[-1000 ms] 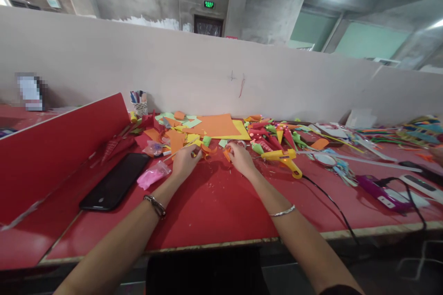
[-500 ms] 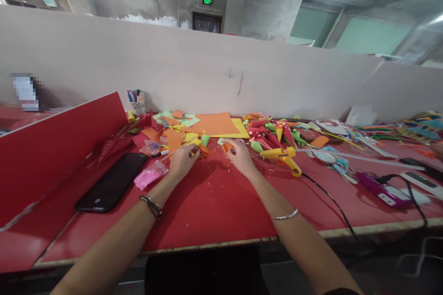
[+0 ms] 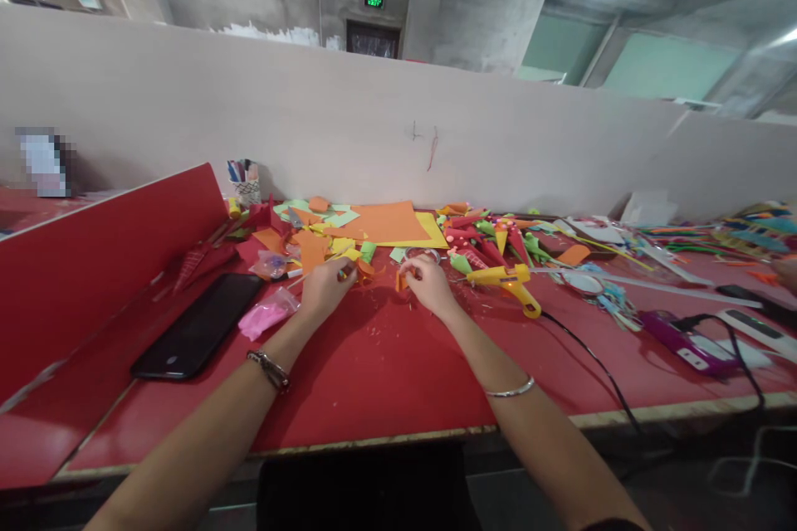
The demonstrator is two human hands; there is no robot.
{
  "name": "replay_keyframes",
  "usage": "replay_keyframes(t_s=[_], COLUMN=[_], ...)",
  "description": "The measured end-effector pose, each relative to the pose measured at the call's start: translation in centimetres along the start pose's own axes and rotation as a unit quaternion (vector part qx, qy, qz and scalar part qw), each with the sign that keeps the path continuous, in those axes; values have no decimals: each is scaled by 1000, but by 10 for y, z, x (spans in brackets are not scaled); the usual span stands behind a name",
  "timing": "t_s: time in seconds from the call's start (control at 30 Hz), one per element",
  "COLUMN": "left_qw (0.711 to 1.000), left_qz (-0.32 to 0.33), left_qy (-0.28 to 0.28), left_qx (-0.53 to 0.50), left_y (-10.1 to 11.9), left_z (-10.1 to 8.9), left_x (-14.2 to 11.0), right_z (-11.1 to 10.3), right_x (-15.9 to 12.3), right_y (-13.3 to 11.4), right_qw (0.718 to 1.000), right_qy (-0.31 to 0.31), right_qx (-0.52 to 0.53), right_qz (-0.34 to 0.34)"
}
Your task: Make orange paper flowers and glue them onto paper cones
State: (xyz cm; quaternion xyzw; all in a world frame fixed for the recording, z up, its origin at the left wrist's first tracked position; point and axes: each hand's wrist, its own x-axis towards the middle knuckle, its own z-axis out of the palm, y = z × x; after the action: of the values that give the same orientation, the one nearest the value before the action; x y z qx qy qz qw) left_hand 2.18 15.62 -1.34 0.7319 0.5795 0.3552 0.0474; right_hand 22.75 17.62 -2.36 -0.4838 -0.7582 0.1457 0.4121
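Observation:
My left hand (image 3: 328, 288) is closed in a pinch above the red table. A curled strip of orange paper (image 3: 366, 269) lies right by its fingertips; what the fingers hold is too small to make out. My right hand (image 3: 431, 284) pinches a small orange paper piece (image 3: 399, 279) between thumb and fingers. A clear round roll (image 3: 429, 254), perhaps tape, lies just behind the right fingers. The yellow glue gun (image 3: 507, 280) rests to the right of that hand, its nozzle toward the wrist. Tiny paper scraps are scattered between the hands.
Orange and yellow sheets (image 3: 389, 224) lie at the back, beside a pile of red and green paper cones (image 3: 479, 241). A black phone (image 3: 198, 330) and a pink bag (image 3: 269, 314) are at left. The glue gun's cord runs toward a purple power strip (image 3: 688, 344) at right.
The orange piece in my right hand has tilted to a more upright position, and the right fingers have shifted slightly left. My left hand has barely moved.

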Motion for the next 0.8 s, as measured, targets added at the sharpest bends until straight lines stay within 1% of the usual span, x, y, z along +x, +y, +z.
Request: replay_keyframes(t_s=[0.07,0.13,0.27,0.33,0.43,0.53,0.6,0.63,0.7,0.8], left_qw=[1000,1000,1000,1000,1000,1000,1000,1000,1000,999], left_qz=[6,11,9,6,2,4,0,-3,-7,-23], left_qy=[-6,-9,-4,1,7,7,7,8,11,23], left_qx=[6,13,26,27,28,26,23,21,12,-41], left_y=[0,-1,-4,-5,-7,-7,-7,-7,-7,-8], left_z=[-1,-1,-2,-2,-1,-1,-2,-2,-2,-1], left_x=[0,0,1,2,3,3,2,2,2,2], right_z=[-1,-1,0,1,1,0,-1,-1,-1,-1], right_x=[0,-2,-7,-9,-9,-7,-6,-5,-3,-2], right_y=[0,1,0,-1,-3,-3,-2,-2,-1,1], right_qw=[1000,998,988,983,980,978,979,981,989,997], right_qy=[-21,-56,-150,-168,-161,-145,-125,-114,-88,-66], right_qx=[1,14,11,-12,-58,-114,-132,-126,-83,43], right_qz=[19,20,-33,-72,-102,-99,-98,-97,-88,-24])
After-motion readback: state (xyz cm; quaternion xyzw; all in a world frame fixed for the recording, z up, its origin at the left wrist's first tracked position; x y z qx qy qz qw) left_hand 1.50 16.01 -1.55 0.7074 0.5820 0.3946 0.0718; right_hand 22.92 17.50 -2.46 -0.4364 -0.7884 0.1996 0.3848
